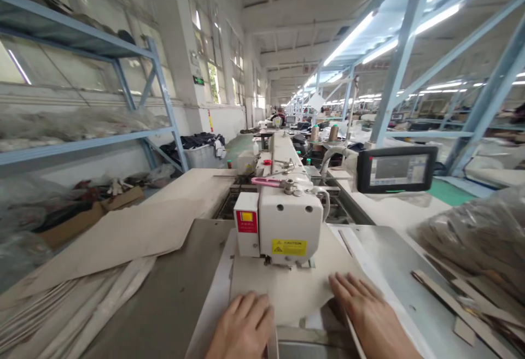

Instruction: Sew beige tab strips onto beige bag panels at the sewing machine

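Observation:
A beige fabric panel (283, 288) lies on a white template sheet (217, 288) beneath the head of a sewing machine (291, 217). My left hand (244, 326) rests at the panel's near left edge, its fingers stretched forward and lying flat. On the near right side my right hand (365, 310) lies with extended fingers, the tips touching the panel's edge. Between the hands, a frame-like edge shows at the bottom. The machine head hides the far part of the panel.
Beige cut panels (135, 233) are stacked at left. A control screen (397, 169) stands at right, above a plastic-wrapped bundle (476, 244) and loose fabric strips (451, 304). Pink-handled snips (266, 182) lie on the machine. A blue shelf rack (159, 91) is at far left.

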Motion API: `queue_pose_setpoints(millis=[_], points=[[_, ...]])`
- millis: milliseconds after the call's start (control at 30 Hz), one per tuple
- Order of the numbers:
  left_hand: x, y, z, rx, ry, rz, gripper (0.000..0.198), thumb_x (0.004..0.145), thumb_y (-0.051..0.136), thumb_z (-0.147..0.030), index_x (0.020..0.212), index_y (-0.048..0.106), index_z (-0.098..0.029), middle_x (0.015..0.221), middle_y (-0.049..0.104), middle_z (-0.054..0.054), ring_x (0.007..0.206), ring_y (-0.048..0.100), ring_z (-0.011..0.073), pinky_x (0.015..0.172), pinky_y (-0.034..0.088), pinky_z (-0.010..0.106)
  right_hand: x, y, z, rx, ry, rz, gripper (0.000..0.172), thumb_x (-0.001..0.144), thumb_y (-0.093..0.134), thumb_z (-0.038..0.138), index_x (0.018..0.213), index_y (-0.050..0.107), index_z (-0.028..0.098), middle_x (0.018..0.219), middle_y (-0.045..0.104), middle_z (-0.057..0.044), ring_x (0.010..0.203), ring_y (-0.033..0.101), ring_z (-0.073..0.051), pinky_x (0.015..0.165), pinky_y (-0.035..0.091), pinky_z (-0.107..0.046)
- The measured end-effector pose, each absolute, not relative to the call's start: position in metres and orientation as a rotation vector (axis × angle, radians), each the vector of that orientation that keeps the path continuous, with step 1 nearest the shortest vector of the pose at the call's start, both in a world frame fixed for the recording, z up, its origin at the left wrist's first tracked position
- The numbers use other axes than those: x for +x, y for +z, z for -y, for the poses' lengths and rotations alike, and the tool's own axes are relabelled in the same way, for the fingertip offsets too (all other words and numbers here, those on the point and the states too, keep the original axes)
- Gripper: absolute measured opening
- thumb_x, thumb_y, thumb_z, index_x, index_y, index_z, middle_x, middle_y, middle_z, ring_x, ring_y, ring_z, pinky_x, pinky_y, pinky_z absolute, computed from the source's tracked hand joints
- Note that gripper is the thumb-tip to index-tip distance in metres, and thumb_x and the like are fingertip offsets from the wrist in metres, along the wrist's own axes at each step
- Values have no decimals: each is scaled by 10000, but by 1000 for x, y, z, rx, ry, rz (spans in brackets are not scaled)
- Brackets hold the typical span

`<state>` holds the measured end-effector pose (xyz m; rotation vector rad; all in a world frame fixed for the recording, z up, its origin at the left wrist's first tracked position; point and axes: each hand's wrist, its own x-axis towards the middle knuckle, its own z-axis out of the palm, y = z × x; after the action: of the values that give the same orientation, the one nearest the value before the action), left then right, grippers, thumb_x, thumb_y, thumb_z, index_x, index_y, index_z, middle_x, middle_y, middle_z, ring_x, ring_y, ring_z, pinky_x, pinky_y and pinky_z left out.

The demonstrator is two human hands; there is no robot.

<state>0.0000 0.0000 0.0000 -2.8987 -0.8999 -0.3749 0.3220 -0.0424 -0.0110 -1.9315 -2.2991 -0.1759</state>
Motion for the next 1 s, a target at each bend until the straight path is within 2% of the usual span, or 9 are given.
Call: queue_pose_setpoints(millis=[100,200,267,400,533,700,767,900,1000], points=[[9,24,-24,-2873,-287,1276,511,854,455,12,1297,640,-163,1329,673,117,1226,626,296,1083,512,460,328,-2,12,-2009,-192,2253,555,854,468,82,1382,637,93,1418,583,-199,1311,556,-423,1069,499,-597],[1,22,-39,-2900,-279,1385,664,792,387,81,1396,573,-125,1468,572,134,1376,516,265,1188,417,457,337,-6,-3,-1907,-76,2317,548,873,566,203,1418,621,179,1491,522,-149,1374,489,-416,1123,448,-583],[-9,11,-41,-2958,-316,1379,662,814,400,57,1437,534,-122,1514,525,140,1416,475,255,1209,392,455,344,-14,-5,-1848,30,2300,546,904,580,274,1449,589,243,1532,463,-118,1414,425,-420,1144,407,-614],[-21,-2,-30,-3079,-435,1358,588,911,489,-75,1484,495,-203,1560,478,93,1447,436,235,1215,376,444,352,-33,-5,-1786,48,2246,462,999,511,380,1457,561,344,1571,380,-78,1457,312,-426,1149,341,-685],[-12,7,-22,-3158,-395,1397,701,855,626,-129,1527,439,-200,1609,398,81,1492,359,256,1237,335,436,343,-33,-9,-1841,7,2323,432,994,503,413,1411,607,364,1541,427,-83,1433,311,-439,1146,339,-690],[0,22,-28,-3142,-326,1463,681,873,494,-42,1520,454,-248,1598,429,44,1488,365,221,1258,298,434,334,-24,-14,-1781,-2,2385,425,1010,440,369,1372,660,327,1524,475,-80,1433,320,-433,1146,364,-668],[0,26,-31,-3221,-295,1407,737,843,523,-35,1522,445,-312,1620,390,28,1514,311,236,1266,253,495,339,-30,-16,-1686,-1,2417,430,1017,445,395,1401,630,337,1536,459,-75,1433,321,-433,1131,387,-664],[-3,30,-35,-3379,-87,1325,916,770,807,-273,1562,353,-352,1684,209,72,1552,139,363,1230,163,670,355,-59,-23,-1543,-143,2352,405,1029,447,436,1357,666,345,1514,494,-93,1416,355,-454,1085,414,-698],[-2,23,-36,-3323,-138,1222,958,747,883,-419,1552,375,-309,1664,283,102,1535,221,372,1237,198,642,361,-78,-28,-1516,-182,2346,407,1036,437,466,1317,700,331,1495,520,-112,1406,389,-453,1077,419,-699]])
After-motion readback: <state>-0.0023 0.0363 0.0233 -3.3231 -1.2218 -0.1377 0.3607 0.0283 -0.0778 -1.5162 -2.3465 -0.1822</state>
